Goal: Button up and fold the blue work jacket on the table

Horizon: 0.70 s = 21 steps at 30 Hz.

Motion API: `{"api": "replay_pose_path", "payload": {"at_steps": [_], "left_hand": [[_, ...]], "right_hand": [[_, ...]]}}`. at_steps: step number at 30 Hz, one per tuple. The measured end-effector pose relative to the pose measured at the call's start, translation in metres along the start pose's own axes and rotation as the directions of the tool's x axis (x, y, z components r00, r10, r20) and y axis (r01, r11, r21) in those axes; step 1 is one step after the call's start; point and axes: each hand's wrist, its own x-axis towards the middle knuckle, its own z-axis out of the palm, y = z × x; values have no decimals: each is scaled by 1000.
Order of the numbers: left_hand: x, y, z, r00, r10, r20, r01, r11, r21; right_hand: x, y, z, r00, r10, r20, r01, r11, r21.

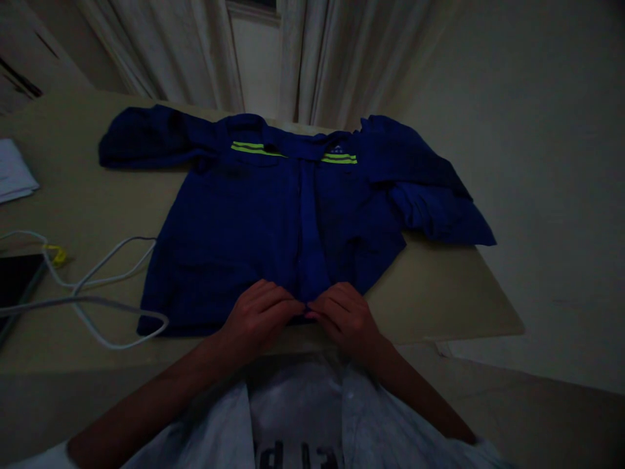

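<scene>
A dark blue work jacket with yellow-green stripes across the chest lies front up on the table, its collar at the far side. Its left-hand sleeve stretches out flat, while the right-hand sleeve is bunched and hangs past the table's right edge. At the near hem, my left hand pinches the cloth by the front placket. My right hand pinches the hem right beside it, fingertips almost meeting. The small bit of cloth or fastening between the fingertips is mostly hidden.
On the beige table, a white cable loops at the left, touching the jacket's edge. A dark-screened device and folded white papers lie at the far left. Curtains hang behind the table; a pale wall stands right.
</scene>
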Motion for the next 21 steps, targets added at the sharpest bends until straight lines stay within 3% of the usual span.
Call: {"api": "replay_pose_path", "payload": {"at_steps": [4, 7, 10, 16, 21], "left_hand": [[-1, -2, -7, 991, 130, -42, -129, 991, 28], [-1, -1, -11, 968, 248, -43, -243, 965, 94], [-4, 0, -13, 946, 323, -29, -313, 933, 176], [-9, -1, -12, 928, 372, -33, -352, 901, 254], [-8, 1, -14, 918, 396, -18, -378, 888, 260]], "right_hand": [[2, 0, -4, 993, 119, -26, -111, 972, 209], [7, -4, -13, 961, 247, 124, -275, 898, 343], [13, -6, -21, 927, 265, 264, -351, 860, 370], [19, 0, -20, 926, 286, 245, -368, 829, 421], [23, 2, -19, 936, 200, 288, -316, 840, 442]]}}
